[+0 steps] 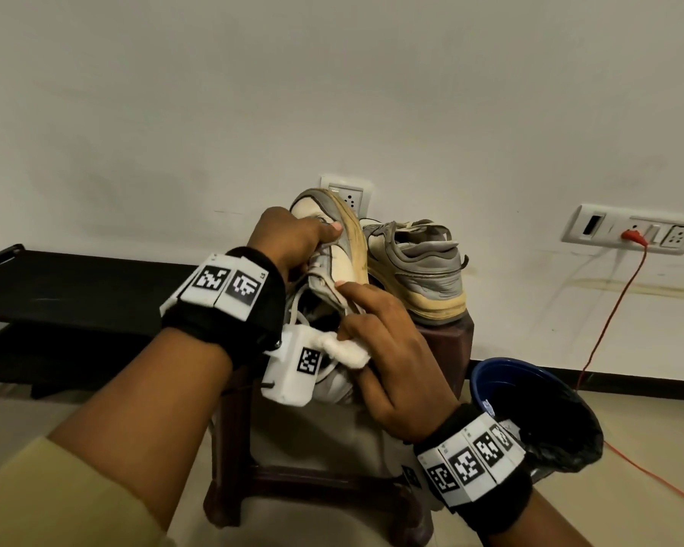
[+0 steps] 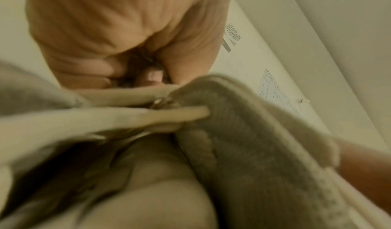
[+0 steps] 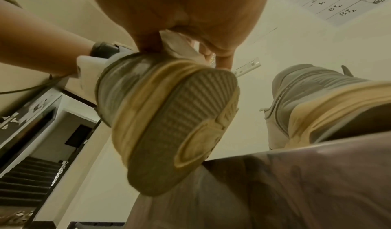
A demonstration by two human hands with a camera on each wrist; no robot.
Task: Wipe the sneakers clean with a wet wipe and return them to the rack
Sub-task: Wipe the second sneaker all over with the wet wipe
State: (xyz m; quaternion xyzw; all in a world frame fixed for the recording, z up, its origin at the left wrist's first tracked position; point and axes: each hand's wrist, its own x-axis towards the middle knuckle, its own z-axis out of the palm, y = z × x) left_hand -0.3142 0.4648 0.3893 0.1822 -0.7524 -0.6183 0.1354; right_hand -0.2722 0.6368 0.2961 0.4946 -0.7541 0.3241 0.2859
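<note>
While the left hand (image 1: 293, 238) gripped one sneaker (image 1: 342, 246) and held it tilted on its side above the brown stool (image 1: 447, 337), we saw the thumb lying on the upper. The right hand (image 1: 391, 357) pinched a crumpled white wipe (image 1: 346, 351) in its grip, with the index finger stretched to touch the shoe's side. The second sneaker (image 1: 415, 270) stood upright on the stool, just beside the first. The black rack (image 1: 68, 286) was at the left, and a blue bin (image 1: 538, 408) at the right.
</note>
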